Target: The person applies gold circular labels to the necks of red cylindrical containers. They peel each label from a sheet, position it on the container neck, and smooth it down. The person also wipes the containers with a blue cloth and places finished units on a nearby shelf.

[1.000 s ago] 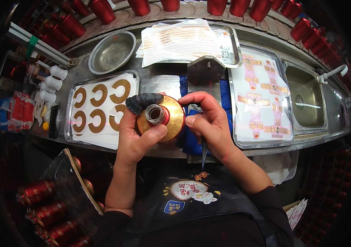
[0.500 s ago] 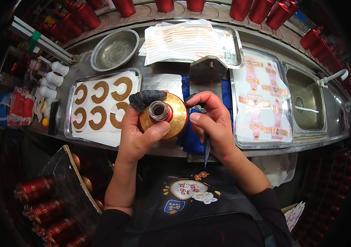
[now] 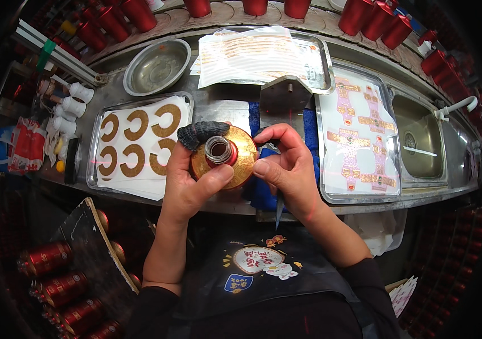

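Observation:
In front of me a red bottle stands upright in my left hand (image 3: 187, 183), seen from above with its threaded neck (image 3: 220, 151) uncapped. A gold ring-shaped label (image 3: 242, 146) covers its shoulder. My left thumb presses on the label's near side, and the left index finger, in a black knitted finger cover (image 3: 200, 133), curls round the far side. My right hand (image 3: 290, 169) is at the bottle's right edge, thumb and index finger touching the rim of the label. A thin, pointed grey tool (image 3: 279, 210) sticks out below its curled fingers; its upper part is hidden.
A tray (image 3: 89, 165) of gold C-shaped labels lies left, a tray (image 3: 359, 199) of pink-and-gold labels right. Behind are a metal bowl (image 3: 129, 73), label strips (image 3: 241, 56) and a dark metal block (image 3: 286, 95). A sink (image 3: 421, 135) is far right. Red bottles (image 3: 376, 22) line a conveyor.
My right hand has shifted slightly left, its thumb now against the bottle's edge. The red bottles on the far conveyor have moved to the right. My left hand holds still.

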Tool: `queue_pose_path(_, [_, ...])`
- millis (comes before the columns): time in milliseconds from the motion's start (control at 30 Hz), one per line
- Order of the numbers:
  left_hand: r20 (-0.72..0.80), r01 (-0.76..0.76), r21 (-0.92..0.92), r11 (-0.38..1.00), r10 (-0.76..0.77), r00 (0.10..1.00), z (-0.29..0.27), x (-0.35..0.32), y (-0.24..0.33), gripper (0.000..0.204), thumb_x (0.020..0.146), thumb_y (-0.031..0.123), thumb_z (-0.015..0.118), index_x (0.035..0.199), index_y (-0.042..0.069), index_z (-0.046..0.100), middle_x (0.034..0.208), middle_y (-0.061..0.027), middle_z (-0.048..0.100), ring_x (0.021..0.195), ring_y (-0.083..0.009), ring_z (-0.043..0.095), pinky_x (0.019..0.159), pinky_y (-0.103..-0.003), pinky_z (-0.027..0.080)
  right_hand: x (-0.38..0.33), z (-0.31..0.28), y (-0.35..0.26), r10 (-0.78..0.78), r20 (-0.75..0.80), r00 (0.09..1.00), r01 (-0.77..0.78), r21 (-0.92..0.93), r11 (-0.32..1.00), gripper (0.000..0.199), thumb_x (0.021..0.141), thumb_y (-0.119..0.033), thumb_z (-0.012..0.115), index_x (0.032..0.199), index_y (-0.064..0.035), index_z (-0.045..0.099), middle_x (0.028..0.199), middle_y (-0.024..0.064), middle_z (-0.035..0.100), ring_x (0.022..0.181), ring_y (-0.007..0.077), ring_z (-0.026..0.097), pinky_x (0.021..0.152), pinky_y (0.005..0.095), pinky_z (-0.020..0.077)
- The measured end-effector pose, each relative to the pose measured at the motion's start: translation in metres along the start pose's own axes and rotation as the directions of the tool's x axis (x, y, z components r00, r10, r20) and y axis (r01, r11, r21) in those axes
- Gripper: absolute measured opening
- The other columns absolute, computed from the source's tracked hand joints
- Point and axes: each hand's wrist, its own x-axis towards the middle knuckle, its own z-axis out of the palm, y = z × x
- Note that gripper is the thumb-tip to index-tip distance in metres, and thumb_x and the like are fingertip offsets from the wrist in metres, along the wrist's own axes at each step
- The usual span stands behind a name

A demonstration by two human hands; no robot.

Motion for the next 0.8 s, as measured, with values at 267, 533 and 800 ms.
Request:
queue_pose_path(267, [0.027, -0.020, -0.059, 0.998, 0.022, 0.999, -0.001, 0.001, 0.000, 0.057, 0.079, 0.012, 0.074, 0.132, 0.003, 0.056, 0.128, -0.0100, 0.062, 0.116, -0.0186, 0.061, 0.102, -0.035, 0.048, -0.010, 0.003, 0.006, -0.216, -0.062, 0.975, 0.176, -0.382, 0.907, 0.019, 0.088, 0.000, 0.070, 0.106, -0.0005, 0.063, 0.098, 0.0035, 0.063, 0.060, 0.0017, 0.052, 0.047, 0.0169, 0.0388])
queue_pose_path(533, [0.030, -0.004, -0.098, 0.995, 0.007, 1.000, 0.000, -0.001, 0.002, 0.054, 0.081, 0.009, 0.076, 0.132, 0.004, 0.056, 0.120, -0.0063, 0.065, 0.109, -0.0147, 0.063, 0.096, -0.032, 0.052, -0.005, 0.013, 0.000, -0.157, -0.154, 0.975, 0.125, -0.199, 0.972, 0.020, 0.087, -0.001, 0.071, 0.104, -0.0010, 0.061, 0.096, 0.0030, 0.063, 0.060, 0.0014, 0.052, 0.046, 0.0168, 0.0391])
queue_pose_path(800, [0.044, -0.023, -0.125, 0.992, 0.028, 0.999, 0.000, -0.002, -0.002, 0.052, 0.082, 0.011, 0.076, 0.130, 0.005, 0.056, 0.120, -0.0066, 0.065, 0.109, -0.0145, 0.063, 0.096, -0.032, 0.051, -0.009, 0.011, 0.001, -0.148, -0.129, 0.981, 0.123, -0.186, 0.975, 0.015, 0.090, -0.001, 0.070, 0.100, -0.0015, 0.060, 0.091, 0.0016, 0.063, 0.065, 0.0009, 0.054, 0.054, 0.0163, 0.0402])
